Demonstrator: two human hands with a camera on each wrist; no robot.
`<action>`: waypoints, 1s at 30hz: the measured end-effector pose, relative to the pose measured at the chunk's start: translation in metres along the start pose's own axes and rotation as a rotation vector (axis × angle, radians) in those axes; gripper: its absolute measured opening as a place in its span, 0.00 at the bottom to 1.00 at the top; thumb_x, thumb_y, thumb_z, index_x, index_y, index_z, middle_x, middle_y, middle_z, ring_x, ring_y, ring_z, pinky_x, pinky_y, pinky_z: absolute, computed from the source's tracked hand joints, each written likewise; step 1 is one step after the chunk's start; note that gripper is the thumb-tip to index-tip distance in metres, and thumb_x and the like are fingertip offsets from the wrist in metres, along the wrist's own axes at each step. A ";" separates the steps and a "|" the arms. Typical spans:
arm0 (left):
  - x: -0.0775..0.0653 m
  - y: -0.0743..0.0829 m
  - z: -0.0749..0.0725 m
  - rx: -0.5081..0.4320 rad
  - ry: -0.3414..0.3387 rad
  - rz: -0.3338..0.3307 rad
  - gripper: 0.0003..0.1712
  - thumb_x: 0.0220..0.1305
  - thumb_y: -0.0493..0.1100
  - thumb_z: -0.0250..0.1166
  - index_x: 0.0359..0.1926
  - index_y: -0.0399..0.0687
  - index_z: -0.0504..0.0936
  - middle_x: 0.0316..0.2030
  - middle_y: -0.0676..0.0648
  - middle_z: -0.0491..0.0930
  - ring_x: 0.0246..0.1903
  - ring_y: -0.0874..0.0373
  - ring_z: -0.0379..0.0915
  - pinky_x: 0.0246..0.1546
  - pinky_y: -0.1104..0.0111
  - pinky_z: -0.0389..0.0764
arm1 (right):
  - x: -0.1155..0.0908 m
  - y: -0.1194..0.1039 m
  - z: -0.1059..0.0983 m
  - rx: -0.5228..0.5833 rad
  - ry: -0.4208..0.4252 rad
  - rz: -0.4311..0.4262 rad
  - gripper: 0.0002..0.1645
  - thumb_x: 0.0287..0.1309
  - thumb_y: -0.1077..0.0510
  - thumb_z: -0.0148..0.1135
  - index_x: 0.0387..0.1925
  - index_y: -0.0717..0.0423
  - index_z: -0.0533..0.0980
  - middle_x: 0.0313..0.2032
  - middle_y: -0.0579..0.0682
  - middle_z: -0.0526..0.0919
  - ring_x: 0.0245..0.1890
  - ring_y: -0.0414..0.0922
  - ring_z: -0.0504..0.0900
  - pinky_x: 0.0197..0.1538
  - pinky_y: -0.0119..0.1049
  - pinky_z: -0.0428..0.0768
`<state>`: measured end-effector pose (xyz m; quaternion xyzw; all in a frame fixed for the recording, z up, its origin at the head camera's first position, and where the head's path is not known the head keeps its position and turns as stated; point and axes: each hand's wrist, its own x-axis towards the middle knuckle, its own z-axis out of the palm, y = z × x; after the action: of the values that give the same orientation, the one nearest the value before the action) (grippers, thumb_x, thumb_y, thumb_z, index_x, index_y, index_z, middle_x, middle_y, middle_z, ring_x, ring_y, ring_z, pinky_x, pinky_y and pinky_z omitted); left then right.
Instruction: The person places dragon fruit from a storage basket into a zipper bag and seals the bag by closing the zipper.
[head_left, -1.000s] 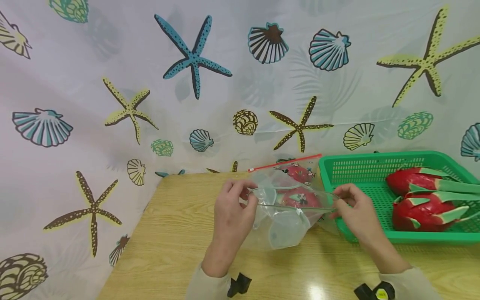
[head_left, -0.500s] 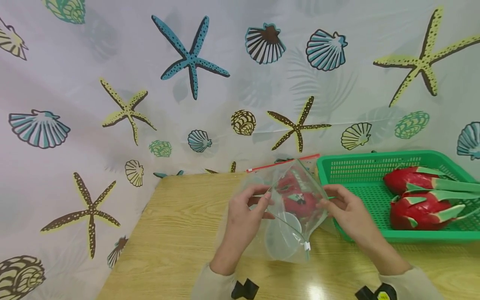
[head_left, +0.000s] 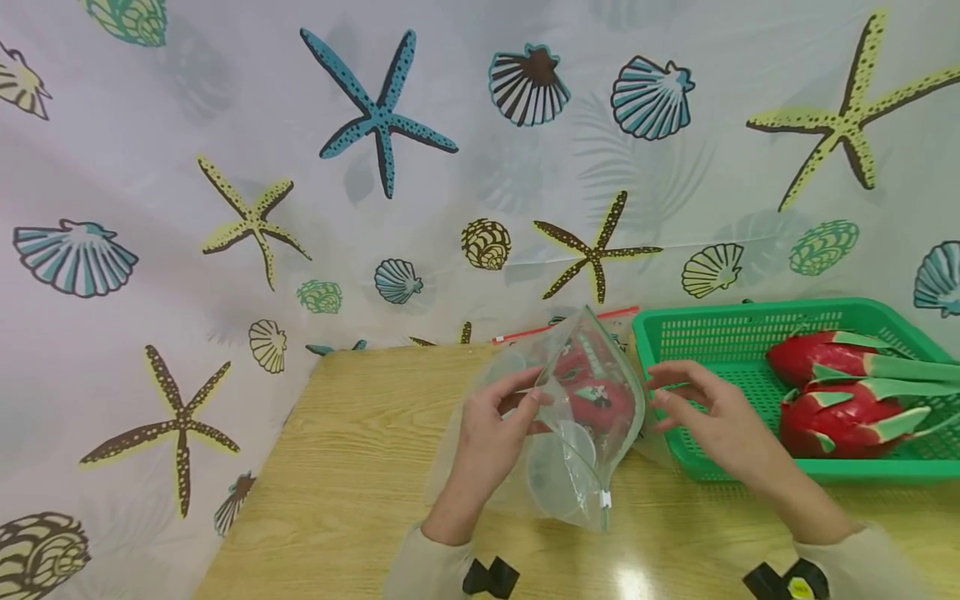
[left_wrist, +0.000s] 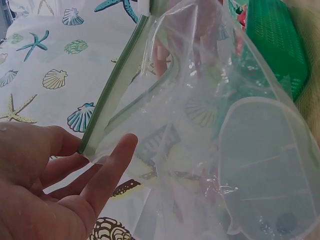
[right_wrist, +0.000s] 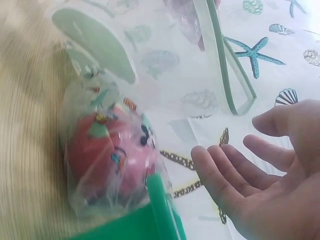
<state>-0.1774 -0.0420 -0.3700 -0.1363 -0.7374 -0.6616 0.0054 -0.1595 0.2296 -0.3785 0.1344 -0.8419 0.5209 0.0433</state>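
Observation:
A clear zip bag (head_left: 562, 479) with a green seal strip and white slider stands upright, its mouth spread apart. My left hand (head_left: 491, 429) pinches one edge of that mouth between thumb and finger; the left wrist view shows the green strip (left_wrist: 112, 82) at the fingertips. Just right of the opposite edge, my right hand (head_left: 712, 417) has loosely bent fingers and holds nothing. In the right wrist view a gap lies between its fingertips and the green strip. Behind the clear bag is a second, printed bag with a red strip (head_left: 517, 335), containing red dragon fruit (right_wrist: 107, 150).
To the right, a green plastic basket (head_left: 810, 472) holds two dragon fruits, one in front (head_left: 840, 425) and one behind (head_left: 813, 358). Everything rests on a wooden table (head_left: 360, 450). A white curtain (head_left: 450, 83) printed with starfish and shells hangs behind it.
The clear bag's mouth went from a flat slit, held by both hands, to a wide gap facing right. My right hand has let go of its edge and moved slightly right.

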 end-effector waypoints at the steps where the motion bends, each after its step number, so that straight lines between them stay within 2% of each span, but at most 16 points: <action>1: 0.000 0.000 0.000 0.002 -0.001 -0.003 0.17 0.71 0.39 0.60 0.58 0.54 0.81 0.42 0.39 0.87 0.29 0.50 0.86 0.39 0.53 0.87 | 0.000 0.001 -0.003 -0.033 0.001 0.004 0.22 0.74 0.52 0.51 0.63 0.56 0.68 0.57 0.58 0.76 0.38 0.45 0.87 0.44 0.33 0.85; 4: 0.000 0.000 -0.001 0.002 -0.005 -0.006 0.18 0.71 0.40 0.60 0.59 0.54 0.81 0.43 0.39 0.86 0.31 0.49 0.86 0.40 0.53 0.87 | 0.001 0.004 -0.013 -0.120 0.018 0.001 0.20 0.74 0.53 0.52 0.62 0.56 0.69 0.56 0.59 0.77 0.36 0.44 0.87 0.41 0.33 0.85; 7: 0.000 0.001 -0.002 -0.001 -0.013 -0.001 0.18 0.71 0.40 0.60 0.59 0.53 0.81 0.43 0.39 0.86 0.33 0.46 0.86 0.39 0.53 0.87 | 0.001 0.010 -0.022 -0.204 0.045 -0.014 0.20 0.73 0.55 0.53 0.61 0.56 0.70 0.55 0.58 0.78 0.35 0.35 0.84 0.39 0.30 0.84; 11: 0.000 -0.001 -0.004 -0.004 -0.020 0.003 0.18 0.71 0.40 0.59 0.59 0.52 0.81 0.44 0.38 0.85 0.37 0.44 0.85 0.39 0.53 0.87 | 0.000 0.019 -0.033 -0.331 0.091 -0.075 0.18 0.69 0.59 0.57 0.58 0.58 0.73 0.54 0.57 0.79 0.40 0.20 0.75 0.38 0.23 0.81; 14: 0.000 -0.002 -0.005 0.002 -0.014 0.001 0.17 0.71 0.40 0.59 0.59 0.53 0.81 0.45 0.38 0.85 0.38 0.44 0.85 0.38 0.53 0.87 | 0.001 0.026 -0.042 -0.442 0.120 -0.132 0.17 0.66 0.62 0.60 0.55 0.59 0.75 0.51 0.55 0.80 0.41 0.16 0.69 0.37 0.23 0.80; 17: 0.001 -0.003 -0.006 0.010 -0.004 0.000 0.17 0.71 0.40 0.59 0.59 0.53 0.81 0.45 0.39 0.85 0.37 0.45 0.85 0.38 0.54 0.87 | 0.003 0.035 -0.051 -0.544 0.129 -0.188 0.17 0.61 0.66 0.63 0.52 0.60 0.77 0.48 0.55 0.80 0.39 0.23 0.73 0.34 0.27 0.81; 21: 0.000 -0.004 -0.006 0.020 0.003 -0.001 0.17 0.71 0.40 0.60 0.59 0.53 0.81 0.45 0.39 0.85 0.34 0.47 0.86 0.38 0.53 0.87 | 0.006 0.049 -0.061 -0.669 0.124 -0.283 0.20 0.53 0.70 0.68 0.49 0.61 0.77 0.43 0.55 0.80 0.35 0.42 0.79 0.32 0.34 0.81; 25: 0.000 -0.003 -0.005 0.012 0.000 0.001 0.17 0.71 0.39 0.59 0.58 0.52 0.81 0.44 0.38 0.85 0.34 0.47 0.86 0.38 0.53 0.87 | 0.009 0.063 -0.073 -0.798 0.074 -0.358 0.24 0.45 0.70 0.73 0.47 0.64 0.77 0.42 0.57 0.80 0.38 0.54 0.81 0.37 0.48 0.83; 28: -0.001 -0.004 -0.005 0.008 0.000 -0.001 0.17 0.71 0.38 0.59 0.59 0.51 0.81 0.44 0.38 0.85 0.35 0.45 0.85 0.37 0.55 0.87 | 0.008 0.073 -0.084 -0.883 0.001 -0.344 0.25 0.44 0.66 0.75 0.46 0.66 0.77 0.42 0.61 0.80 0.38 0.56 0.81 0.38 0.54 0.82; 30: -0.001 -0.005 -0.005 0.009 0.001 -0.002 0.17 0.71 0.38 0.59 0.59 0.51 0.81 0.44 0.38 0.85 0.37 0.45 0.85 0.37 0.57 0.88 | 0.007 0.079 -0.091 -0.920 -0.063 -0.287 0.25 0.45 0.64 0.75 0.46 0.67 0.78 0.43 0.64 0.80 0.36 0.56 0.81 0.34 0.51 0.82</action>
<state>-0.1785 -0.0472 -0.3746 -0.1352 -0.7406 -0.6582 0.0056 -0.1938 0.3426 -0.4038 0.2320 -0.9587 0.0791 0.1442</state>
